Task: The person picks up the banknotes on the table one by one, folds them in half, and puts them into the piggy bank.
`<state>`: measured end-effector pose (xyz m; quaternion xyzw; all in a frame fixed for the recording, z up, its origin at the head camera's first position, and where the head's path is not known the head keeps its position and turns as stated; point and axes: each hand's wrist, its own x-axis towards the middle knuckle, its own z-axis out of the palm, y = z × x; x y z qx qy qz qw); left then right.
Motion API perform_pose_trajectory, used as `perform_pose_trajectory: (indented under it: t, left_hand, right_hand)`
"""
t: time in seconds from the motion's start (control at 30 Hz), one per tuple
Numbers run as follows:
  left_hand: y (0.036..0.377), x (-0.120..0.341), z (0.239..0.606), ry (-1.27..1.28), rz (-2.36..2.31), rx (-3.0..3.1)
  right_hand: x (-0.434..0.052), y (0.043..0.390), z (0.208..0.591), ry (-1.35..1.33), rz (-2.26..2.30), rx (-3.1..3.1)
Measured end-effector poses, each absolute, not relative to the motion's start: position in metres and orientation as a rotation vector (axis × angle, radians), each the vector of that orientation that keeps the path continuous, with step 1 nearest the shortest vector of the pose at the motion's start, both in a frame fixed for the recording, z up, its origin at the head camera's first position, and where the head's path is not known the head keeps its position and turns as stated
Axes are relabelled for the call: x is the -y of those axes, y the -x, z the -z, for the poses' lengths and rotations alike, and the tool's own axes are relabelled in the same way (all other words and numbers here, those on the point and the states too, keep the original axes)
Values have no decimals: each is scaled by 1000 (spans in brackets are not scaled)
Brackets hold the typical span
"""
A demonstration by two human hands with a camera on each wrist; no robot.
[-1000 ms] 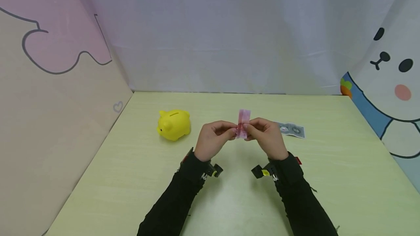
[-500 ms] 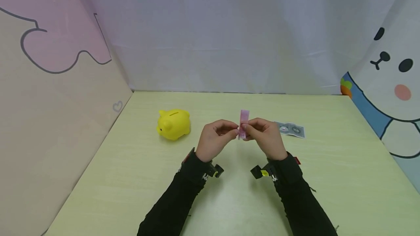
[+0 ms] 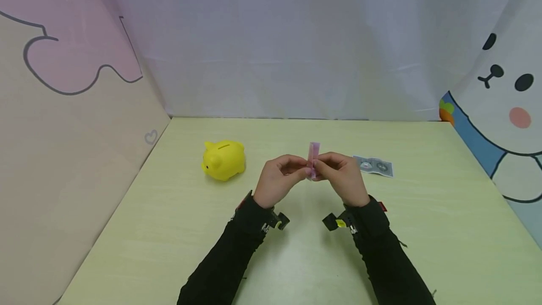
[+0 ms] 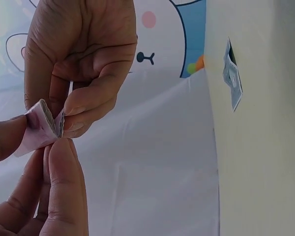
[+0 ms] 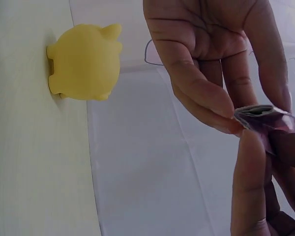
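Between my two hands, above the table, is a pink banknote, folded into a narrow upright strip in the head view. My left hand pinches its left side between thumb and fingers. From the other side my right hand pinches it too, its thumb across the near face. Layers of the folded pink banknote stand slightly apart at the edge in the left wrist view. The right wrist view shows the folded end of the banknote close to the fingertips of both hands.
A yellow piggy bank with a slot on top stands on the table, left of the hands. A grey-blue banknote with creases lies behind and right of the right hand. A white cloth hangs behind the table.
The pink strip has become narrower in the head view as the fingers fold or turn it. The left fingertips have shifted slightly right, toward the right hand. Piggy bank and grey-blue banknote stay put.
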<state>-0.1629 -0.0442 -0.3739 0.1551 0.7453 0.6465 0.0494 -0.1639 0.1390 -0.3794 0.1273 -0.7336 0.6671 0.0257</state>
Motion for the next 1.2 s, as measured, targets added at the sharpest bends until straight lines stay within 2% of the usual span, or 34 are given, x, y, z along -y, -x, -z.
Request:
perform_pose_trajectory:
  t: [0.67,1.2]
  left_hand:
    - [164,43,376,-504,-1984,-2168]
    - [164,40,375,-416,-1965,-2131]
  right_hand:
    - [-137,163,379,-367,-2040,2314]
    - [-144,163,372,-339,-2035,2331]
